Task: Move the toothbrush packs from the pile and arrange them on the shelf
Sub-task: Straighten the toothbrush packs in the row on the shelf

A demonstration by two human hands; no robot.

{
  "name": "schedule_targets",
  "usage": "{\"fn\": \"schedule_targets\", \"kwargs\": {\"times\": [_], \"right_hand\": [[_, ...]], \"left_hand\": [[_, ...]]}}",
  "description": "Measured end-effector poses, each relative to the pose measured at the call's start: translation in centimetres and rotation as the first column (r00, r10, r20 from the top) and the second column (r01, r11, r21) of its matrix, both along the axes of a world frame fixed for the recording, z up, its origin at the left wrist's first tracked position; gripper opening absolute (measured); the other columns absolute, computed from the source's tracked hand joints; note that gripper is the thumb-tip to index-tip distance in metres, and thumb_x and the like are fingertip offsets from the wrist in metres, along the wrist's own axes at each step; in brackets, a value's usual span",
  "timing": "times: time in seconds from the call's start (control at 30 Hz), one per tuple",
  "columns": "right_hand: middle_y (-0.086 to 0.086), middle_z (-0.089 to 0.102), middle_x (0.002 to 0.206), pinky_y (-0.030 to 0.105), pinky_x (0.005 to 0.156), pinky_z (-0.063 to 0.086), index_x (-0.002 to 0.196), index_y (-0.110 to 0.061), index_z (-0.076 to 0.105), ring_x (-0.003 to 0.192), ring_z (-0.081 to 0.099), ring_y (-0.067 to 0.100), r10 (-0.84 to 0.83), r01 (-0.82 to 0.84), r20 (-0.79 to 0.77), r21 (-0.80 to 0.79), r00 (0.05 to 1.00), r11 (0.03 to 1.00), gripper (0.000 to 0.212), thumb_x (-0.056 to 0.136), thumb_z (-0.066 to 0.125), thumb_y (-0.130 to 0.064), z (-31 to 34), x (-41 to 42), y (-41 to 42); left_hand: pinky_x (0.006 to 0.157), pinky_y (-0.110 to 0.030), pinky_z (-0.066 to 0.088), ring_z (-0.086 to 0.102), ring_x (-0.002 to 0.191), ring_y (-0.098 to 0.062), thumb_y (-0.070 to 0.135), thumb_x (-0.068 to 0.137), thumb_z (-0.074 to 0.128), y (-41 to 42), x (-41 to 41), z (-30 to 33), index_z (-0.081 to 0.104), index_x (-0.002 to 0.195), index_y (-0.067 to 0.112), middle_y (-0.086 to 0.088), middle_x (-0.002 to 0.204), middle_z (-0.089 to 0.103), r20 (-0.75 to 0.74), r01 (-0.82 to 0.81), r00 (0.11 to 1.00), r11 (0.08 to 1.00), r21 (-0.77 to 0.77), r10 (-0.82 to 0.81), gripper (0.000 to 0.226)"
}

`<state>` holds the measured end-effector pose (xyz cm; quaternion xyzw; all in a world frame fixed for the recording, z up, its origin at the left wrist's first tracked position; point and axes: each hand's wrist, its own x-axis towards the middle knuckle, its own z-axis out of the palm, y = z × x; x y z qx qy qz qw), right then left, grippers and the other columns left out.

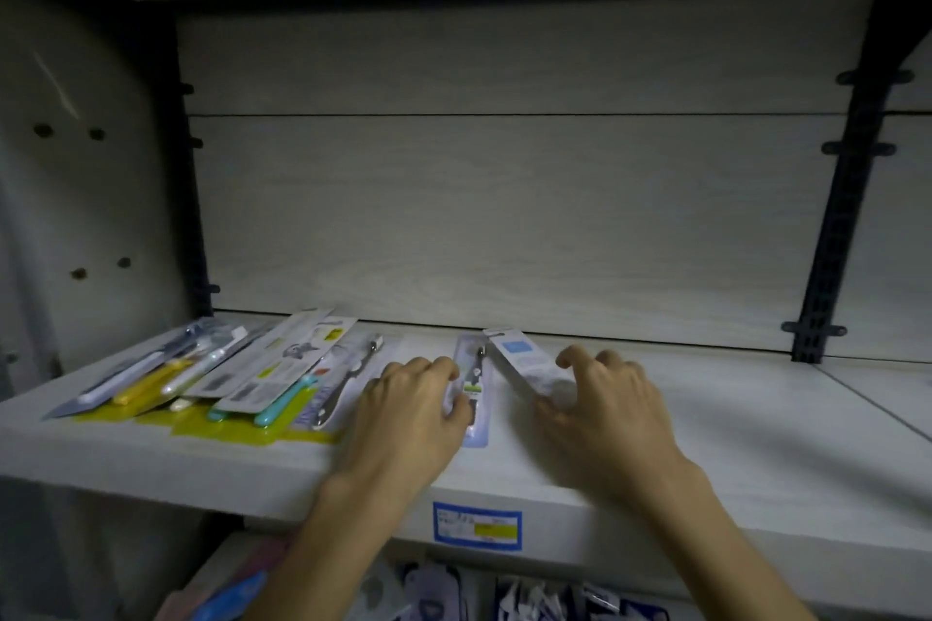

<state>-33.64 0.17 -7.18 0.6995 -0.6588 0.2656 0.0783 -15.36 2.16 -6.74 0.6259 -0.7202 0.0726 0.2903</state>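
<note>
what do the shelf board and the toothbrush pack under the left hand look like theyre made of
Shelf board: probably laminated board, matte, with a pale printed wood grain.
Toothbrush pack that the left hand holds: seemingly a clear glossy plastic blister over a printed card; the brush shows through it.

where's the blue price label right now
In the head view the blue price label sits on the shelf's front edge, low centre, just below and between the two wrists.

place: shop | cues: price label [477, 522] on shelf edge [151, 461]; packaged goods [555, 595] below
</note>
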Motion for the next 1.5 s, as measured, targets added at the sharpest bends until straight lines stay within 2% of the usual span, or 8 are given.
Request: {"fn": "schedule_targets", "kwargs": {"times": [0.13, 0.3, 0.63, 1.0, 1.2, 1.3, 1.4, 1.5], "right_hand": [[0.002, 0.059, 0.114, 0.033, 0.084, 0.045, 0.122, -0.030, 0.053, 0.106, 0.054, 0.025, -0.023, 0.020, 0.036, 0.076, 0.999, 0.997, 0.042, 0.083, 0.056, -0.045, -0.6, -0.2, -0.2], [-0.006, 0.068, 0.100, 0.035, 0.078, 0.053, 0.107, -0.030, 0.064, 0.089, 0.062, 0.016, -0.028, 0.014, 0.147, 0.094, 0.989, 0.995, 0.028, 0.080, 0.062, -0.038, -0.3, -0.3, -0.2], [-0.002, 0.070, 0.088, 0.037, 0.069, 0.056, 0.108, -0.022, 0.066, 0.074, 0.065, 0.016, 0.016, -0.023, 0.305, 0.020, 0.952, 1.000, 0.023, 0.087, 0.062, -0.033, 0.1, 0.1, 0.2], [0.005, 0.070, 0.089, 0.044, 0.076, 0.053, 0.102, -0.013, 0.069, 0.079, 0.063, 0.024, -0.004, 0.014, 0.378, -0.023, 0.926, 1.000, 0.022, 0.087, 0.061, -0.027, 0.0, -0.4, 0.1], [0.006, 0.070, 0.092, 0.044, 0.077, 0.053, 0.102, -0.013, 0.067, 0.082, 0.064, 0.024, -0.008, 0.022, 0.407, -0.031, 0.913, 0.999, 0.022, 0.086, 0.061, -0.027, 0.0, -0.5, -0.1], [0.006, 0.070, 0.093, 0.044, 0.076, 0.054, 0.102, -0.013, 0.067, 0.082, 0.064, 0.024, 0.006, 0.010, 0.418, -0.037, 0.909, 0.999, 0.024, 0.085, 0.062, -0.029, 0.0, -0.6, 0.0], [0.006, 0.070, 0.094, 0.044, 0.075, 0.055, 0.104, -0.012, 0.066, 0.081, 0.064, 0.023, 0.020, -0.002, 0.420, -0.045, 0.907, 0.999, 0.024, 0.085, 0.062, -0.027, 0.1, -0.5, 0.1], [0.006, 0.069, 0.096, 0.044, 0.075, 0.055, 0.106, -0.011, 0.065, 0.082, 0.064, 0.022, 0.042, -0.017, 0.432, -0.062, 0.901, 0.998, 0.025, 0.087, 0.061, -0.025, 0.4, -0.3, 0.5]], "left_hand": [[0.084, -0.036, 0.047, 0.052, 0.106, -0.020, 0.057, 0.088, 0.045, -2.2, 0.7, -0.8, 0.058, 0.105, 0.026, 0.003, 0.109, 0.063, -0.007, 0.070, 0.998, 0.990, 0.120, -0.070, 0.037], [0.081, -0.035, 0.047, 0.054, 0.105, -0.021, 0.077, 0.075, 0.044, -2.5, 1.7, -1.4, 0.060, 0.107, 0.027, 0.004, 0.107, 0.063, -0.046, 0.118, 0.993, 0.975, 0.186, -0.112, 0.062], [0.081, -0.033, 0.042, 0.051, 0.101, -0.021, 0.043, 0.091, 0.041, -1.6, 1.9, -1.5, 0.058, 0.101, 0.020, -0.002, 0.105, 0.060, -0.050, 0.103, 0.994, 0.985, 0.138, -0.097, 0.030], [0.074, -0.035, 0.052, 0.058, 0.084, -0.020, 0.036, 0.093, 0.043, -1.6, 1.7, -1.8, 0.048, 0.094, 0.020, -0.004, 0.096, 0.062, -0.175, 0.036, 0.984, 0.998, 0.043, -0.028, 0.018], [0.073, -0.032, 0.053, 0.057, 0.092, -0.021, 0.034, 0.090, 0.050, -1.7, 1.4, -1.8, 0.049, 0.115, 0.018, -0.008, 0.108, 0.056, -0.195, 0.000, 0.981, 0.999, 0.051, 0.010, 0.030], [0.069, -0.028, 0.047, 0.055, 0.095, -0.023, 0.035, 0.090, 0.050, -1.7, 1.3, -1.6, 0.043, 0.121, 0.015, -0.009, 0.111, 0.052, -0.170, -0.027, 0.985, 0.996, 0.082, 0.041, 0.037], [0.068, -0.028, 0.040, 0.054, 0.098, -0.025, 0.037, 0.089, 0.050, -1.5, 1.2, -1.2, 0.041, 0.119, 0.011, -0.011, 0.113, 0.052, -0.160, -0.066, 0.983, 0.990, 0.128, 0.087, 0.041], [0.076, -0.035, 0.048, 0.056, 0.093, -0.025, 0.042, 0.087, 0.050, -1.3, 1.2, -0.9, 0.049, 0.109, 0.012, -0.009, 0.105, 0.056, -0.114, -0.081, 0.989, 0.985, 0.150, 0.099, 0.037]]}}
